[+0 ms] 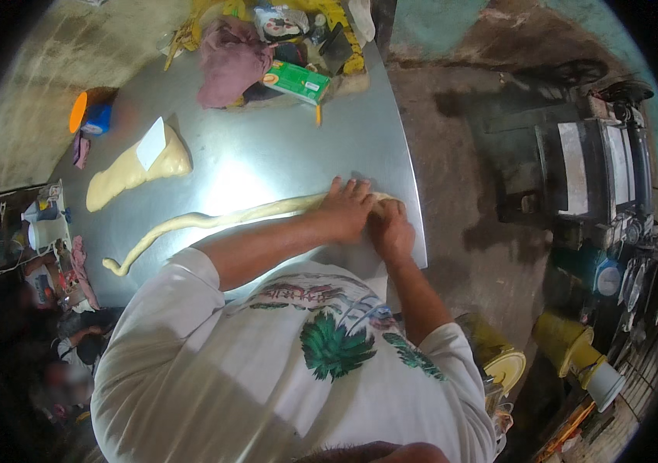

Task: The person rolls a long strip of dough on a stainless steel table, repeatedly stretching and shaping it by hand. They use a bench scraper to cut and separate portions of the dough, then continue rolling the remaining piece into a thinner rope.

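Observation:
A long rope of pale dough [213,221] lies across the steel tabletop [282,139], its thin end curled at the left. My left hand [351,211] rests flat over the rope near its right end, fingers spread somewhat. My right hand [391,230] is beside it with curled fingers closed around the thick right end of the dough, close to the table's right edge. Further back on the left sits a thick slab of dough [126,171] with a white scraper or card [152,144] leaning on it.
At the table's back are a mauve cloth [230,61], a green box [297,80] and a yellow pencil-like stick [318,114]. A blue container [97,118] stands back left. Yellow buckets [499,362] stand on the floor at right, near machinery [618,168]. A person [80,350] is at far lower left.

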`<state>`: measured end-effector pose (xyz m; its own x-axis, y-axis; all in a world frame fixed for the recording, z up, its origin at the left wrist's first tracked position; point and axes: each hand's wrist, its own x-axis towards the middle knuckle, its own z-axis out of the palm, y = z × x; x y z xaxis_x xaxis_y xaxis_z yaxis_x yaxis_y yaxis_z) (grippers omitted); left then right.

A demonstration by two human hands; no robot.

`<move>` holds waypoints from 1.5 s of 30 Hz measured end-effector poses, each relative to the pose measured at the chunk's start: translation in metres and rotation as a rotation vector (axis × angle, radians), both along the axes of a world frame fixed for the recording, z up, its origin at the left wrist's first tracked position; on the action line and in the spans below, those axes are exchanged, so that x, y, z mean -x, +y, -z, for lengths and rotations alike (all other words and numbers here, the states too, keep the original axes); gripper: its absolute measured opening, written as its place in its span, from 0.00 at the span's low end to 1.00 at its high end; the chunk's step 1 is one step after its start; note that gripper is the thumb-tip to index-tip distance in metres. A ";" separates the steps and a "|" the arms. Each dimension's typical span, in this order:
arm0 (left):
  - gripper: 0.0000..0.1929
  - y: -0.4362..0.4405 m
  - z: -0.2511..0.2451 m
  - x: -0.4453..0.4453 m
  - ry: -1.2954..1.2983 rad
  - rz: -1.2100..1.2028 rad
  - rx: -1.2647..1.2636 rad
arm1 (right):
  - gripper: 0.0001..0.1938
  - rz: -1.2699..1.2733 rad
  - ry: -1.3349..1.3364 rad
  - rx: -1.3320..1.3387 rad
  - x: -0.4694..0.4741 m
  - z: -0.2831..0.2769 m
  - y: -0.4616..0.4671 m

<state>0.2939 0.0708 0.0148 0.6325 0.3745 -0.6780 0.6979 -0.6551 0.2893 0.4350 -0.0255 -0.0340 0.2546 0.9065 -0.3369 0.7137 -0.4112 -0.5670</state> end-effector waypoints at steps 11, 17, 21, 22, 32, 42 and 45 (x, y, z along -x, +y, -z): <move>0.54 0.011 0.003 -0.012 0.047 0.114 -0.076 | 0.14 0.033 -0.008 -0.239 0.006 -0.002 -0.011; 0.49 -0.012 -0.008 -0.020 -0.036 0.020 -0.003 | 0.14 0.059 0.013 -0.149 -0.022 0.022 -0.001; 0.49 0.001 0.011 -0.021 0.006 0.116 -0.120 | 0.13 0.079 0.061 -0.223 -0.012 -0.005 0.007; 0.50 0.007 0.011 -0.024 0.004 0.116 -0.100 | 0.13 0.059 0.056 -0.312 -0.008 -0.010 0.004; 0.52 -0.015 0.007 -0.029 -0.065 0.076 -0.094 | 0.12 0.108 0.077 -0.132 -0.032 0.028 -0.005; 0.53 -0.013 0.006 -0.038 -0.086 0.076 -0.029 | 0.13 0.124 0.039 -0.207 -0.027 0.014 -0.015; 0.52 -0.018 0.009 -0.031 -0.151 0.102 -0.107 | 0.15 0.149 0.058 -0.244 -0.034 0.023 -0.013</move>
